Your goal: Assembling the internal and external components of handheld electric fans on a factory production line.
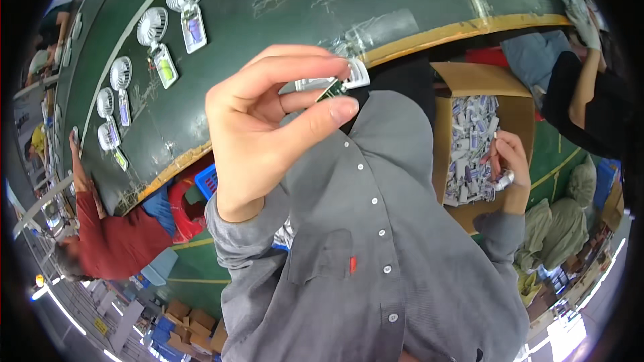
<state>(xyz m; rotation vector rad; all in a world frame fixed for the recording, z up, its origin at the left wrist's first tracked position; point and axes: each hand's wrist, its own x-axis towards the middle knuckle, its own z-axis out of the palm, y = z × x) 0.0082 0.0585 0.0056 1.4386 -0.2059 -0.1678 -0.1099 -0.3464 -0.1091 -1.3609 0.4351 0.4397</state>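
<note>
The left hand point(251, 121) is up in front of the grey shirt point(349, 228), and it holds a small green board point(330, 90) by the tips of its thumb and pointing finger. The gap between those two tips is narrow, just as much as the board needs. The board is at the right end of this hand, and its long way runs on a slant, from low on the left to high on the right. The left hand is much nearer to it; the right hand point(511, 155) is well apart, off to the right and lower down. Past the board, partly hidden by the fingers, there is a white plastic part point(360, 74) close to the edge of the dark green table point(268, 23). The left wrist is bent so the back of the hand looks left, and the fingers curl over the top with the thumb below. The right hand is over the right side of a brown box point(515, 104) with lots of small white packs point(469, 151) in it. Its fingers are curled, and a small shiny white piece point(504, 179) is just by the lower ones, but I cannot tell if the hand grips it or only touches it. On the left of the table, white fans point(153, 25) lie in a slanted line, well apart from both hands
</note>
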